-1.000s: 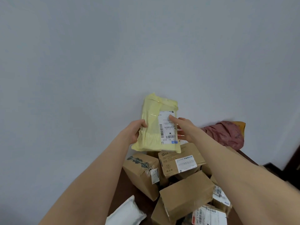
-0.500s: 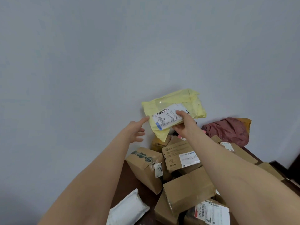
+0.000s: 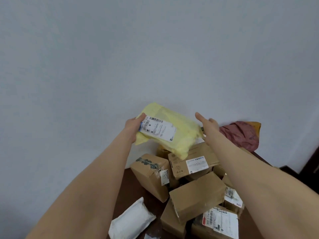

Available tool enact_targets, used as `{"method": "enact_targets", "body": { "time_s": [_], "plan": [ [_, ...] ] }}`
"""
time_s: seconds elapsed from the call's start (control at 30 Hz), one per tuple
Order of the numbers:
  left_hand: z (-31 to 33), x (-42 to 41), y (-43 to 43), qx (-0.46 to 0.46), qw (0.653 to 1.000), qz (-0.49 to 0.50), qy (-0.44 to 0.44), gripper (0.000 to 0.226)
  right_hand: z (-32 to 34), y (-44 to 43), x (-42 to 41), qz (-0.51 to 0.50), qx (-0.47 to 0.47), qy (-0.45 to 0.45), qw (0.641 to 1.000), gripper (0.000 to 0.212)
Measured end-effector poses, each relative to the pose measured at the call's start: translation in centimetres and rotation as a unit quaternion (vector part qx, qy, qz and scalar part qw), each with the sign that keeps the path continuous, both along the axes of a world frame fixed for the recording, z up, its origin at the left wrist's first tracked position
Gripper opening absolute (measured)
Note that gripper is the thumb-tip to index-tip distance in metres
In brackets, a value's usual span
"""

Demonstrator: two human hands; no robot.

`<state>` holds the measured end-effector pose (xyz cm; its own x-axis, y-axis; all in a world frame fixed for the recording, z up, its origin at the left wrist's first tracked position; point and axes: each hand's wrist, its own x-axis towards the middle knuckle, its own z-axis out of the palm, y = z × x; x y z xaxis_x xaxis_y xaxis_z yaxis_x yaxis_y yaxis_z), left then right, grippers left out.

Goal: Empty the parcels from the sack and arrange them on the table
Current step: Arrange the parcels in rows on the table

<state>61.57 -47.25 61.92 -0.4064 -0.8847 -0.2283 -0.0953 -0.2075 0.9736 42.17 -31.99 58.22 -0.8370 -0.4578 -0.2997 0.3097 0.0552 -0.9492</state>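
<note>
A yellow plastic parcel with a white barcode label is held in the air in front of the wall, lying crosswise above the pile. My left hand grips its left end, thumb on the label. My right hand is at its right end with fingers straight; I cannot tell whether it touches the parcel. Below, several brown cardboard boxes are heaped on the dark brown table.
A crumpled dark red and orange bag lies against the wall at the right. A white padded parcel rests at the pile's near left. The pale wall stands right behind the table. A dark edge shows at the far right.
The yellow parcel passed from my right hand to my left. My left hand closed on its left end, my right hand let go and opened, and the parcel turned crosswise.
</note>
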Motion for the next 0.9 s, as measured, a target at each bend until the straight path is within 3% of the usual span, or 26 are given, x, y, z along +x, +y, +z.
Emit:
{"method": "enact_targets", "body": {
  "time_s": [0.1,0.27,0.47,0.6,0.77,0.9],
  "plan": [
    [0.3,0.3,0.2,-0.016,0.999,-0.031,-0.025,0.034,0.9,0.1,0.8,0.136,0.076,0.043,0.987,0.063],
    [0.2,0.6,0.2,-0.037,0.998,-0.028,-0.037,0.034,1.2,-1.3,3.7,0.359,0.09,0.032,0.928,0.051],
    [-0.6,2.7,-0.7,-0.015,0.986,0.042,-0.162,0.068,-0.2,-5.1,6.9,0.256,0.024,-0.012,0.966,0.053],
    [-2.4,5.2,-0.9,0.066,0.982,0.003,-0.175,0.051,-1.1,-7.5,10.3,0.278,0.031,-0.018,0.96,0.038],
    [-4.5,8.3,-1.9,0.075,0.974,0.042,-0.209,0.029,-3.2,-10.2,14.5,0.344,0.099,0.014,0.933,0.049],
    [-6.1,9.7,-2.2,0.07,0.97,0.068,-0.224,0.013,-4.9,-11.0,15.8,0.35,0.159,0.083,0.919,0.036]
  ]
}}
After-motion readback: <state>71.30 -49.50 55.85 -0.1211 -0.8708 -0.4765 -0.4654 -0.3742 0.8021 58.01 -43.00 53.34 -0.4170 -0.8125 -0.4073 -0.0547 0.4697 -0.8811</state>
